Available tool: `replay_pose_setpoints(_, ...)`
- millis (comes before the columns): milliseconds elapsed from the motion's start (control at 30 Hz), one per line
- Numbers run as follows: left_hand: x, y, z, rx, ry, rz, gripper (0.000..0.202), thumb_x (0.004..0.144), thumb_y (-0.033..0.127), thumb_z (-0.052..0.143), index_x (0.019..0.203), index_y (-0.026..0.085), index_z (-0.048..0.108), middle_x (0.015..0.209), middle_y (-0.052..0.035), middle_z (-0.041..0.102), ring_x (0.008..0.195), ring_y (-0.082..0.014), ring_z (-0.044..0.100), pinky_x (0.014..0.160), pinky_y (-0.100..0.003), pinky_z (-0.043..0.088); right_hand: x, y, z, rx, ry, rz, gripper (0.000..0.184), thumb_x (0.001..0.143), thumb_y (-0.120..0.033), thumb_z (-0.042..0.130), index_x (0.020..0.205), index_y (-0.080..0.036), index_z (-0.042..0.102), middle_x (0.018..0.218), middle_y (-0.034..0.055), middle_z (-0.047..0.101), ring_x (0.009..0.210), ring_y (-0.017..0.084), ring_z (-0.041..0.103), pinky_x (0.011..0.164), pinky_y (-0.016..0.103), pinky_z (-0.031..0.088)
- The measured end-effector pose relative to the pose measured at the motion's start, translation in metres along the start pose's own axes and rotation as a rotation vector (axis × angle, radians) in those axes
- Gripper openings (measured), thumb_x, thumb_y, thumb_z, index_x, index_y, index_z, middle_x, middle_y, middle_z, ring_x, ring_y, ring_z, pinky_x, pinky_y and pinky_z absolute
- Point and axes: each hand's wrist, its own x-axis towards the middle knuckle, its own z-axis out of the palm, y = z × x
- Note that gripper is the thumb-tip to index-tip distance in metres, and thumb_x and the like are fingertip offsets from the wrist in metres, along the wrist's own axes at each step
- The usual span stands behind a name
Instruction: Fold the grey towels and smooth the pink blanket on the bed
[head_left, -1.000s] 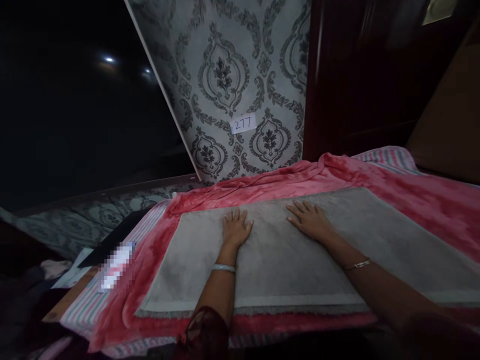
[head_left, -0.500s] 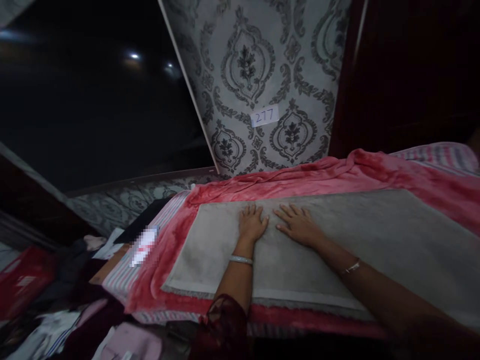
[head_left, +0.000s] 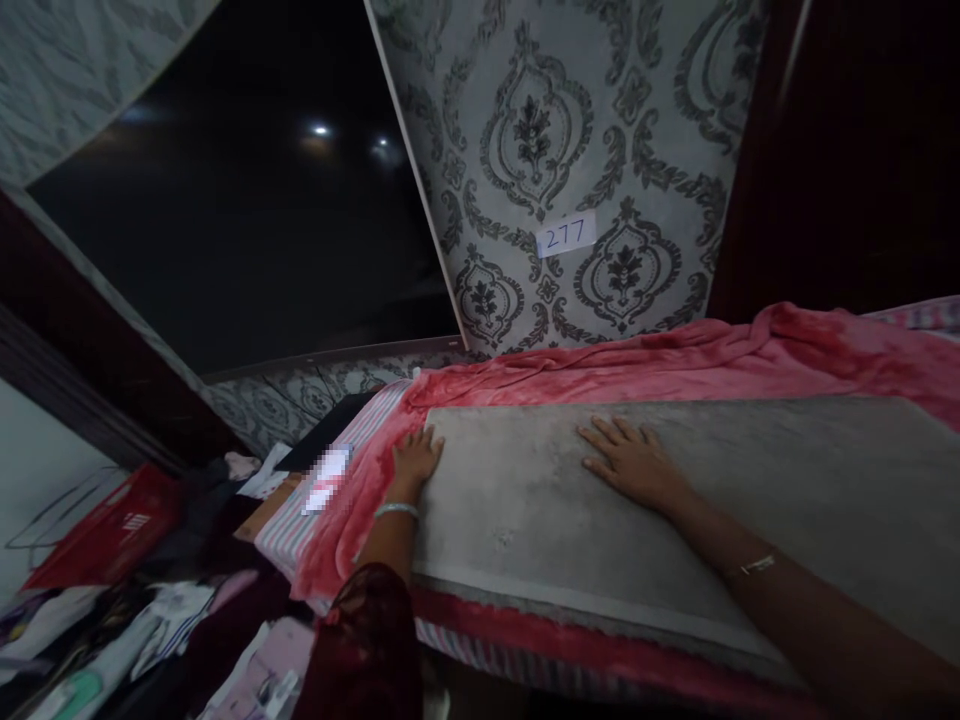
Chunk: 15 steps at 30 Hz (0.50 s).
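Note:
A grey mat (head_left: 540, 500) lies spread flat on a pink plush blanket (head_left: 675, 360) that covers a raised surface. My right hand (head_left: 634, 462) rests palm down on the mat, fingers stretched out. My left hand (head_left: 415, 457) lies at the mat's left edge, where mat meets blanket, with fingers flat and slightly curled over the edge. Both wrists wear thin bangles.
Striped cloth (head_left: 330, 480) shows under the blanket at the left. A dark glossy panel (head_left: 247, 240) and patterned wallpaper with a "277" label (head_left: 565, 235) stand behind. Clothes, papers and a red bag (head_left: 112, 530) clutter the floor at lower left.
My left hand slid left across the mat to its left edge. My right hand stayed flat near the middle. The view turned left, showing more of the floor clutter.

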Motion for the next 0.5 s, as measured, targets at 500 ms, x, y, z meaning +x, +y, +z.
replay_pose_setpoints(500, 0.016, 0.091, 0.013, -0.018, 0.081, 0.283, 0.064, 0.101, 0.052, 0.024, 0.158, 0.025, 0.034, 0.166, -0.0098, 0.028, 0.153, -0.0339, 0.024, 0.119, -0.064, 0.023, 0.013, 0.011, -0.026, 0.087, -0.107, -0.005, 0.065, 0.100, -0.065, 0.030, 0.157, -0.035, 0.036, 0.165, 0.0063, 0.029, 0.151, 0.034, 0.026, 0.117, 0.064, 0.023)
